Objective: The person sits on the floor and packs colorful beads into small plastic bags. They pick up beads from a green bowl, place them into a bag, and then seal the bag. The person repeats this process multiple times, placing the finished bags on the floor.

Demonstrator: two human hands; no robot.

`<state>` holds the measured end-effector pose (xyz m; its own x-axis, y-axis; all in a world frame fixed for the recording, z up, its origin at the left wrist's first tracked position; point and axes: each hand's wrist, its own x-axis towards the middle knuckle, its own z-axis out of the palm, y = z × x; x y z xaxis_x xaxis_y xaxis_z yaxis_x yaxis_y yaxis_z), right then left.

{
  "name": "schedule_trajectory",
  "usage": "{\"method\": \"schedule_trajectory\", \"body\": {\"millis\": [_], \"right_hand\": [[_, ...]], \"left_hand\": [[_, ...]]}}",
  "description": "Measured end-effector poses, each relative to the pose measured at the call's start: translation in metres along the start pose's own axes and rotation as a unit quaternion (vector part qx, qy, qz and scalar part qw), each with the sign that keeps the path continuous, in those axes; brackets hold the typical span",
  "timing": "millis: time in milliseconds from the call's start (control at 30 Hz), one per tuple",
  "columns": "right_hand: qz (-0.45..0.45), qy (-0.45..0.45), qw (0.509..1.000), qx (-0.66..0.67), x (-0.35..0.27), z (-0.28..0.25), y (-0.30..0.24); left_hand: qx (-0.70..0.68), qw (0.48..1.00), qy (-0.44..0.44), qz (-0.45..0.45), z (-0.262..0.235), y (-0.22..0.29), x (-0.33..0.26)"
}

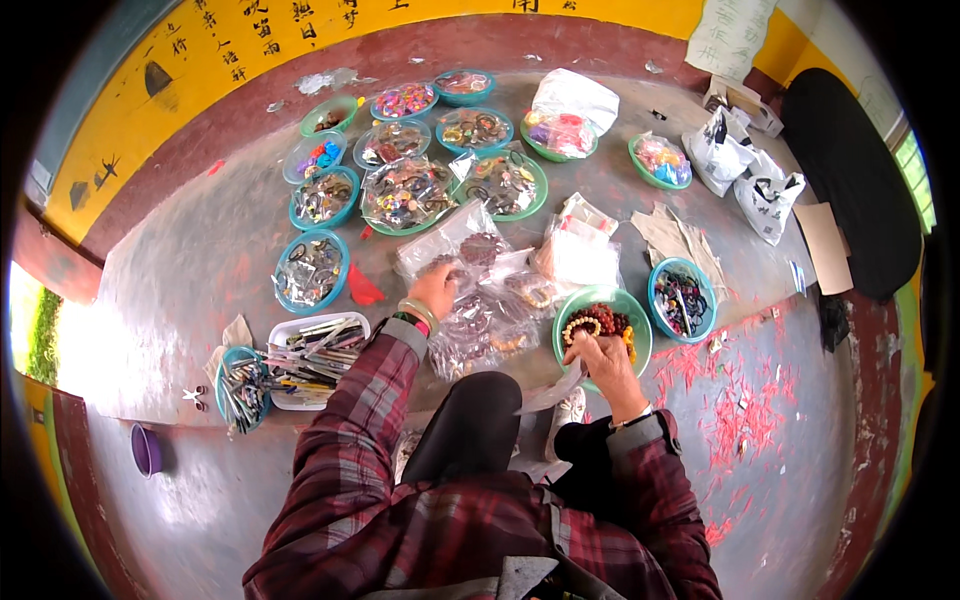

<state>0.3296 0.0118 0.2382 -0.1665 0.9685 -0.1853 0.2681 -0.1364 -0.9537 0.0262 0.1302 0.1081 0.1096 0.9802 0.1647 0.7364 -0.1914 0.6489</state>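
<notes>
My left hand (435, 288) reaches forward onto a pile of clear plastic bags of bracelets (480, 300) on the grey floor, its fingers curled around one bag's edge. My right hand (600, 352) is over a green bowl (632, 312) that holds dark red and pale bead bracelets, and it grips a bead bracelet (583, 327) at the bowl's near rim. Both forearms wear plaid red sleeves; the left wrist carries bangles.
Several teal and green bowls of trinkets (405, 195) spread across the floor ahead. A white tray (318, 355) and a teal bowl of dark sticks (240, 390) lie at the left. White bags (745, 170) sit at the right, a purple cup (146, 450) at the far left.
</notes>
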Motion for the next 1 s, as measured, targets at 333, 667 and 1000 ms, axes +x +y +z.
{"method": "schedule_trajectory", "body": {"millis": [333, 667, 1000], "right_hand": [[-0.164, 0.038, 0.907, -0.387, -0.006, 0.011, 0.022], [-0.065, 0.160, 0.910, -0.376, 0.000, -0.025, 0.059], [-0.073, 0.318, 0.872, -0.366, 0.043, -0.080, 0.106]], "left_hand": [[-0.213, 0.947, -0.234, 0.050, 0.035, 0.141, -0.064], [-0.225, 0.969, -0.073, 0.077, 0.050, 0.170, -0.087], [-0.013, 0.957, -0.169, 0.236, 0.068, 0.078, -0.165]]}}
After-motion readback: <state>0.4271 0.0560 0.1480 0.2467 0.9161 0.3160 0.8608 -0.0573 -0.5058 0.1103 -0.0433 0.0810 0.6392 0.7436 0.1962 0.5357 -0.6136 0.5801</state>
